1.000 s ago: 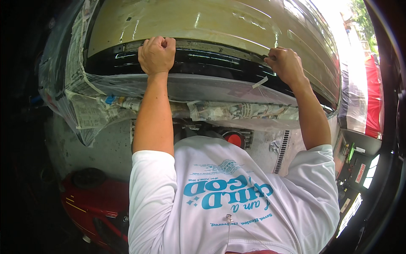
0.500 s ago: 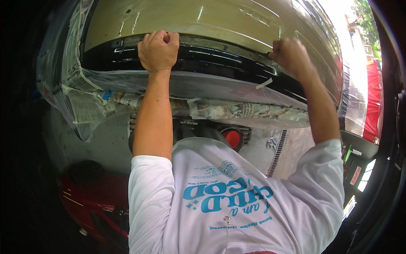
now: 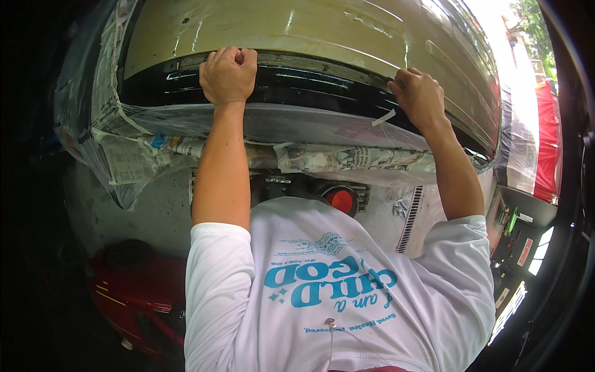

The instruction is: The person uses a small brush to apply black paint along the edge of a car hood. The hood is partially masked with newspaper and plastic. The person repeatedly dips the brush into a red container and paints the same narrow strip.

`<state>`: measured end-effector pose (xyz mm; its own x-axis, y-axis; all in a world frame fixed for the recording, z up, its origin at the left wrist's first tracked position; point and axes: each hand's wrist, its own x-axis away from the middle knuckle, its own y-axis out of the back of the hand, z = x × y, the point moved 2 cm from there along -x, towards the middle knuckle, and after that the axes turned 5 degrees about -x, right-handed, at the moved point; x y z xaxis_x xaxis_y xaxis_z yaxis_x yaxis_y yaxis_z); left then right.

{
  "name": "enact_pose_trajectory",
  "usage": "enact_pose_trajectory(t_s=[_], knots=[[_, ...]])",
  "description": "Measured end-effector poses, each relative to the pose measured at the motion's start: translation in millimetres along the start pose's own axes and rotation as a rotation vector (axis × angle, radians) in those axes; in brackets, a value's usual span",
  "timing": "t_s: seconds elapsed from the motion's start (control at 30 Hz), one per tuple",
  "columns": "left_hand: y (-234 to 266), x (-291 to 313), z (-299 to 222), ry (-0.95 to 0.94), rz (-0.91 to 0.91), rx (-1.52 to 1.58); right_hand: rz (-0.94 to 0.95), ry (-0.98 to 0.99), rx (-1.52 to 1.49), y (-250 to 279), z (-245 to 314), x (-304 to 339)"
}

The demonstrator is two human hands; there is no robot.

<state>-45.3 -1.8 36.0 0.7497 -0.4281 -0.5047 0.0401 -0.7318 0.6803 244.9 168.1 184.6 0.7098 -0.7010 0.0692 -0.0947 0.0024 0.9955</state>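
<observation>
Both my hands are up against a large olive-gold vehicle panel [image 3: 260,25] with a glossy black band [image 3: 297,87] along its near side. My left hand [image 3: 228,77] is closed in a fist over the worn grey strip [image 3: 322,68] between the gold and the black. My right hand [image 3: 419,99] is also closed, farther right at the same strip, with its fingertips pinched together. Whatever either hand grips is hidden by the fingers. A small piece of pale tape [image 3: 383,118] sticks up from the black band's lower edge, left of my right hand.
Clear plastic sheeting [image 3: 297,124] and taped newspaper [image 3: 353,159] hang below the band. A round red-centred object [image 3: 341,200] is low behind them. A dark red vehicle [image 3: 136,297] stands at lower left. At right are a red cloth [image 3: 546,142] and an open case [image 3: 524,229] with items.
My right hand, blurred before, has come slightly nearer and to the left and now shows sharply at the strip. My left hand stays closed in about the same place.
</observation>
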Motion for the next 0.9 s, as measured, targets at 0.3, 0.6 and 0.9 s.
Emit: enact_pose_trajectory(t_s=[0.3,0.6,0.9], knots=[[-2.2,-1.9,-1.3,-0.015,0.004,-0.007,0.48,-0.03,-0.137,21.0,-21.1,-87.9],[-3.1,-0.3,1.5,-0.007,-0.025,0.017,0.128,0.084,-0.02,19.5,-14.5,-35.0],[-0.6,4.4,0.4,0.002,-0.03,0.027,0.47,0.165,0.012,18.6,-9.9,-109.1]])
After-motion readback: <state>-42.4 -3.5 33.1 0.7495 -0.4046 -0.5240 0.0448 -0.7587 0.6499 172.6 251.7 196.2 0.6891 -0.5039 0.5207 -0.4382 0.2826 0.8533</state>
